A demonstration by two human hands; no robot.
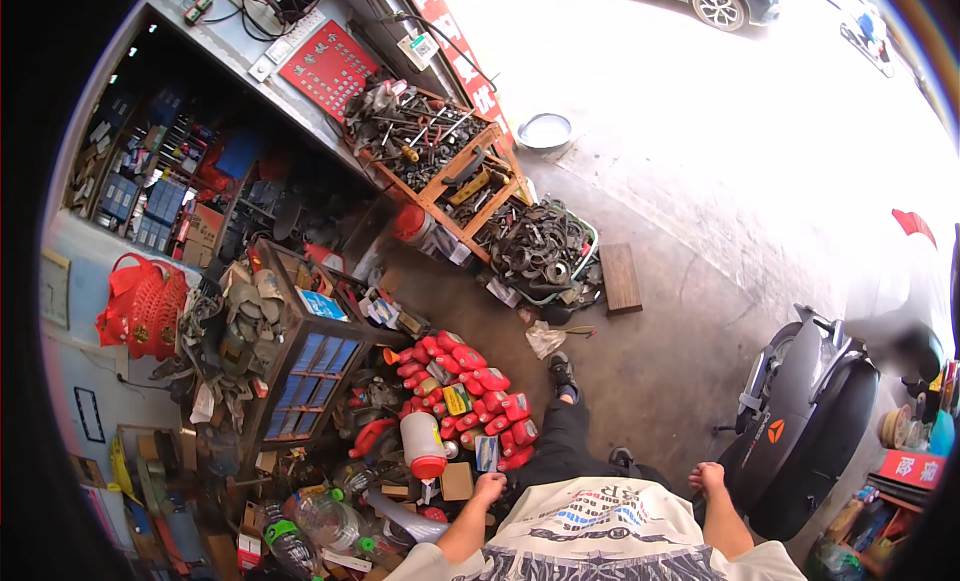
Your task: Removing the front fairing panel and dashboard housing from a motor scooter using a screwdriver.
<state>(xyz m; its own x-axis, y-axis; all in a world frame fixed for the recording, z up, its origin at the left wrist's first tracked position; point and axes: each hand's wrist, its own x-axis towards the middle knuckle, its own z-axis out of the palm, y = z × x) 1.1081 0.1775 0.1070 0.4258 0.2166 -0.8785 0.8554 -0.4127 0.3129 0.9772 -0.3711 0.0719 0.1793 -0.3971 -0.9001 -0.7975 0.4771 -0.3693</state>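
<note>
My left hand (490,486) hangs at my side with the fingers curled in; nothing shows in it. Nearest to it are a small cardboard box (457,481) and a pile of red plastic bottles (490,406). A whitish jug with a red lower end (423,445) lies against that pile. On the other side, my right hand (707,475) is also closed, loosely, and no object is visible in it. Beside it stands a dark scooter (797,431), apart from the hand.
A wooden rack of hand tools (430,131) stands ahead, with a crate of metal parts (545,251) below it. A wooden board (621,279) and a plastic bag (545,339) lie on the floor. A glass-panelled cabinet (312,381) stands left; a basin (545,131) sits farther off.
</note>
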